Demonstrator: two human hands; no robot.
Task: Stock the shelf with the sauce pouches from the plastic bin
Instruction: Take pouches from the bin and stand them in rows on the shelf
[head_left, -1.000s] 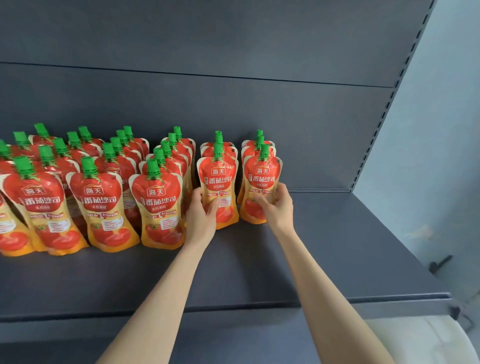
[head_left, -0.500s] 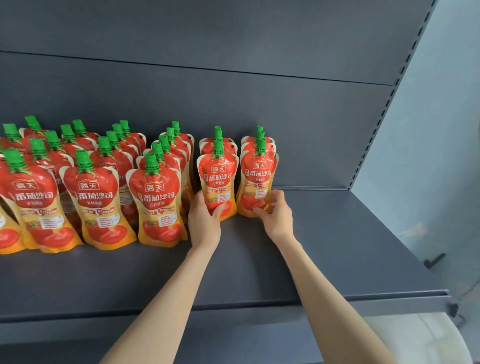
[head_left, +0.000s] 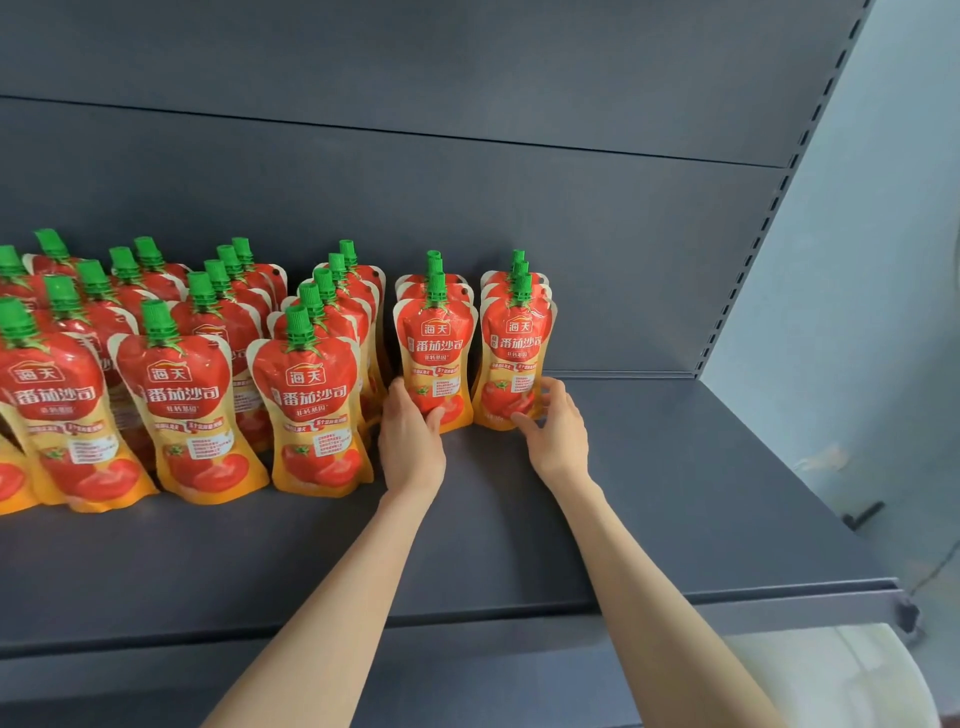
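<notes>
Still gripping, left hand (head_left: 413, 441), right hand (head_left: 557, 435), pouches (head_left: 435, 345) farther back

Leftmost pouches (head_left: 6, 480) cropped at edge, rear pouches (head_left: 434, 260) mostly hidden

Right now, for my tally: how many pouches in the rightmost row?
3: front pouch held by the right hand, second pouch and third pouch behind it; more may hide.

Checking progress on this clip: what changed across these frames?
Both hands slid their front red-and-orange, green-capped sauce pouches back toward the rear panel: left hand holding the left pouch, right hand the right pouch. Neither let go. The other pouch rows and grey metal shelf stayed put.
</notes>
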